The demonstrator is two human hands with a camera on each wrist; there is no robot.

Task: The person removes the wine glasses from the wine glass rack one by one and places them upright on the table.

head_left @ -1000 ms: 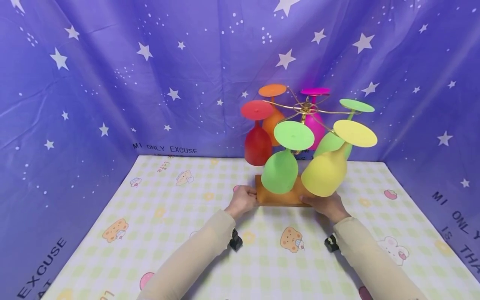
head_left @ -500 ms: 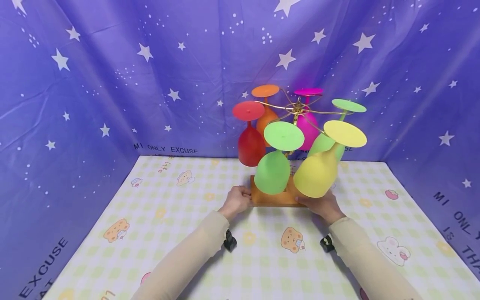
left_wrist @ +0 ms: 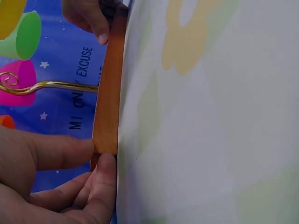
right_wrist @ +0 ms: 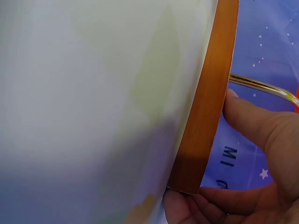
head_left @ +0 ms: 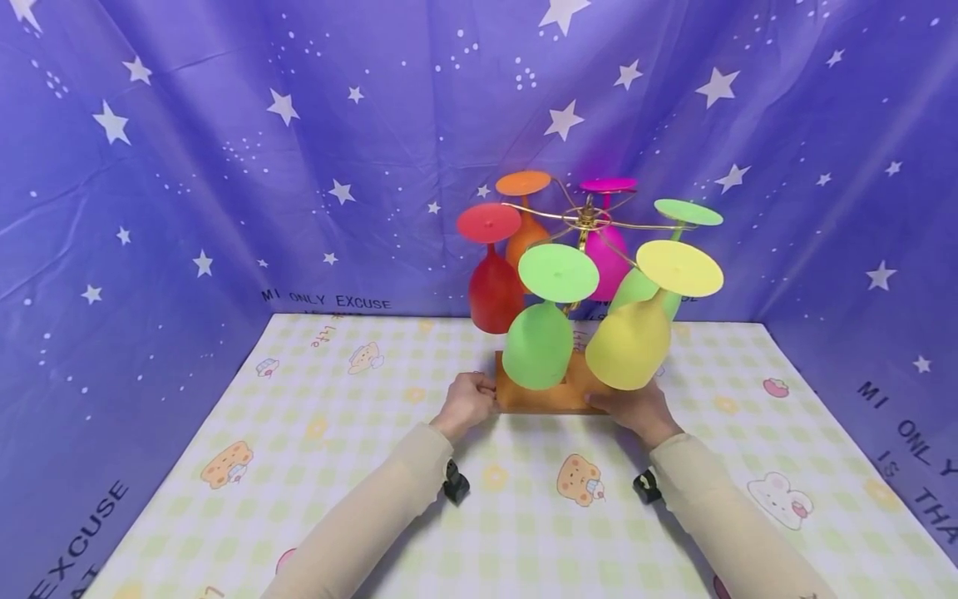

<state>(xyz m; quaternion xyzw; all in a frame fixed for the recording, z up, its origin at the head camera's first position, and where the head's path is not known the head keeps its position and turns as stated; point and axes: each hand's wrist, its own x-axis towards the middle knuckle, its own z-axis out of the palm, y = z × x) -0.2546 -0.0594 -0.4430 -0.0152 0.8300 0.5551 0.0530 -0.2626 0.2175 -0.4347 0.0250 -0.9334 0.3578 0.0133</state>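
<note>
A wine glass rack with a wooden base [head_left: 527, 399] stands on the table. Its gold metal ring of arms [head_left: 587, 218] carries several plastic goblets upside down: red [head_left: 494, 295], orange [head_left: 524, 241], magenta [head_left: 606, 262], yellow [head_left: 629, 343] and two green, one in front [head_left: 537, 345]. My left hand [head_left: 469, 403] grips the base's left end, thumb [left_wrist: 63, 151] on top and fingers against the end face. At the right end my right hand [head_left: 636, 412] holds the base, its thumb [right_wrist: 252, 119] over the top. The yellow goblet hides part of the base.
A pale checked cloth [head_left: 374, 541] with cartoon prints covers the table. Behind and at both sides hangs a purple curtain [head_left: 419, 125] with white stars, close behind the rack. The goblets overhang the base on all sides.
The rack has slid a little to the left, with both hands holding its base throughout. Over the last half second it has hardly moved.
</note>
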